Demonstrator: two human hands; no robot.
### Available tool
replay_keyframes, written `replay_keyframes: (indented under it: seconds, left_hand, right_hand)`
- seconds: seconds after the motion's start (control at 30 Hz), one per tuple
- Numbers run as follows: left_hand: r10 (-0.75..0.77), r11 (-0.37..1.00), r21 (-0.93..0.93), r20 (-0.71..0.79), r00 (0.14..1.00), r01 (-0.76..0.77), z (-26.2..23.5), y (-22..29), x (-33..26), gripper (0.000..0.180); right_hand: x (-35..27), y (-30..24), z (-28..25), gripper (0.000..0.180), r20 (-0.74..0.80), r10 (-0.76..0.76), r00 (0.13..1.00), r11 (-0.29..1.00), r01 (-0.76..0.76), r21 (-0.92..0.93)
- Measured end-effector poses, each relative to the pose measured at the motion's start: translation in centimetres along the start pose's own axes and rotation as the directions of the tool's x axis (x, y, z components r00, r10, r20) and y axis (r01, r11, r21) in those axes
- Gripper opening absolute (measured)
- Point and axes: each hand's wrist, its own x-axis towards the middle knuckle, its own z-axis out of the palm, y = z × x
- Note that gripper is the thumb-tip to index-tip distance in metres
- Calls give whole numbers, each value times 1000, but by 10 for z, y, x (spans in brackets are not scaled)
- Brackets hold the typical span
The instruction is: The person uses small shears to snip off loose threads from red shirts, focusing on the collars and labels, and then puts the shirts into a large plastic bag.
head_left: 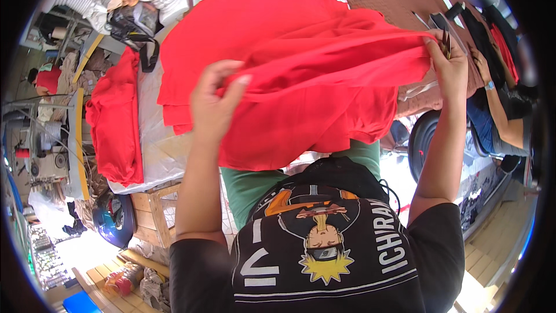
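We see the red cloth (336, 58) raised between both hands, above a stack of red pieces (243, 17) spread over the worktop (168, 150). At its right end, the right hand (449, 64) pinches the cloth between thumb and fingers, with small dark snips (446, 44) against the palm. At its left end, the left hand (215, 95) has its fingers curved and its thumb apart; we cannot tell whether they grip the cloth. Another folded red bundle (116, 116) lies at the worktop's left edge.

Among the containers, we find a black strapped bag (132, 32) beyond that bundle, its contents hidden from us. A slatted wooden crate (146, 219) stands below the worktop; we cannot see inside it.
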Motion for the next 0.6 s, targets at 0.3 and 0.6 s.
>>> replay_keyframes:
  seconds: [0.3, 0.6]
  left_hand:
    - [-24, 940, 323, 381, 924, -109, 6, 3, 0, 19]
    - [-1, 997, -81, 42, 999, 4, -57, 36, 46, 15]
  right_hand:
    - [14, 50, -15, 20, -126, 20, 992, 967, -52, -250]
    - [40, -76, -12, 13, 86, 89, 992, 961, -109, 256]
